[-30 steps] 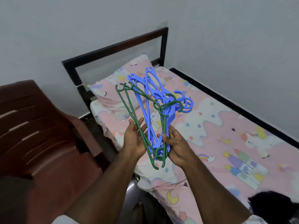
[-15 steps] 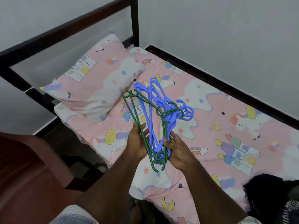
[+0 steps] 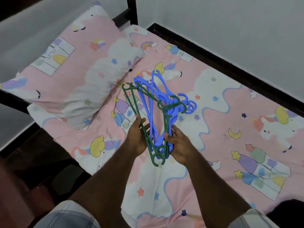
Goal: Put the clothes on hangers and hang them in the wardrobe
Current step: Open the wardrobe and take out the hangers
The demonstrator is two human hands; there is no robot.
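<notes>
Both hands, left point(image 3: 137, 139) and right point(image 3: 179, 145), gripped a bundle of empty hangers point(image 3: 158, 116) above the bed point(image 3: 222, 112); no clothes were hung yet.

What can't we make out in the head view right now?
- Wardrobe: outside the head view.
- Dark heap at the lower right corner: cut by the edge, blurred; clothes or not, cannot tell.
- Number of blue plastic hangers and green plastic hangers: they overlap.
- Right hand and left hand grip: fingers partly hidden behind the bundle.

Bare sheet point(image 3: 213, 112) right of hangers point(image 3: 158, 112); pillow point(image 3: 82, 76) crowds left.
</notes>
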